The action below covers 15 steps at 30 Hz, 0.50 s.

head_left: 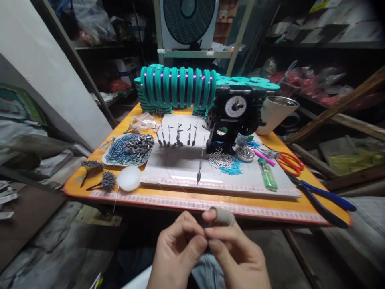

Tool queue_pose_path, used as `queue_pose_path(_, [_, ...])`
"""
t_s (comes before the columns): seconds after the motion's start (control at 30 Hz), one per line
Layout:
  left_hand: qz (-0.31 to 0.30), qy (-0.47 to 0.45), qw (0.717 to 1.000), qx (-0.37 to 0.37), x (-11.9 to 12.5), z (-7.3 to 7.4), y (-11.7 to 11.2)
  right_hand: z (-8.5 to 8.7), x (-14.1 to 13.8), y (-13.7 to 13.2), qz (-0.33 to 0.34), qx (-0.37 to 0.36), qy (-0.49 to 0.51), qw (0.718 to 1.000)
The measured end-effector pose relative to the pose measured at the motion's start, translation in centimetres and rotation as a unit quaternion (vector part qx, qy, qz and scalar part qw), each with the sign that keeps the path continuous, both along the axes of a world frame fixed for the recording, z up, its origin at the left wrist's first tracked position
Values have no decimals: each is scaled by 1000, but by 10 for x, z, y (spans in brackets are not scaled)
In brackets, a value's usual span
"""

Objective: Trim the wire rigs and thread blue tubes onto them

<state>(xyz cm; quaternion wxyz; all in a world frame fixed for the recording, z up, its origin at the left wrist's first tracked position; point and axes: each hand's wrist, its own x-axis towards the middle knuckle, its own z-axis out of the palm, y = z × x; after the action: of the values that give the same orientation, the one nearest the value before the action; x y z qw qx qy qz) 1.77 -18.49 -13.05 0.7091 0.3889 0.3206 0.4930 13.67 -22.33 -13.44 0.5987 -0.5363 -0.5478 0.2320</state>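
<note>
Just in front of the table's edge, my left hand (182,245) is closed in a pinch, thumb against forefinger. My right hand (239,249) is pinched the same way, its fingertips meeting those of the left; a grey-beige wrap covers one finger. Whatever sits between the fingertips is too small and covered to make out. Beyond the hands, on a white board (177,168), a line with a dark weight (199,176) and a bluish piece lies upright in view. Farther back on the board are several similar small dark weights with wire-like tops (179,142).
A dish (128,163) of blue and dark grey pieces stands left, near a white round lid (128,179). Teal foam spools (180,86) and a black dial device (233,108) stand behind. White beads (221,158), a green lighter (267,174) and blue-handled pliers (326,198) lie right.
</note>
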Motion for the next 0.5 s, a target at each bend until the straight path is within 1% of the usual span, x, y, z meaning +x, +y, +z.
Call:
queue_pose_path(0.1, [14,78,995,62,-5,-2,4,5,6,0,-8,-20,14,1000])
queue_pose_path(0.17, [8,87,993,76,-9,-3,7,8,9,-2,-16,-34,10,999])
queue_pose_path(0.23, [-16,61,995,72,-12,-5,10,7,9,-3,-17,-54,18,998])
queue_pose_path(0.33, [-44,10,997,59,-13,-7,11,2,4,-2,9,-80,62,995])
queue_pose_path(0.43, [-51,-26,998,21,-11,-8,9,-1,-2,3,36,-60,84,994])
queue_pose_path(0.5, [-52,-28,998,6,-10,-8,8,0,-5,5,26,-41,80,996])
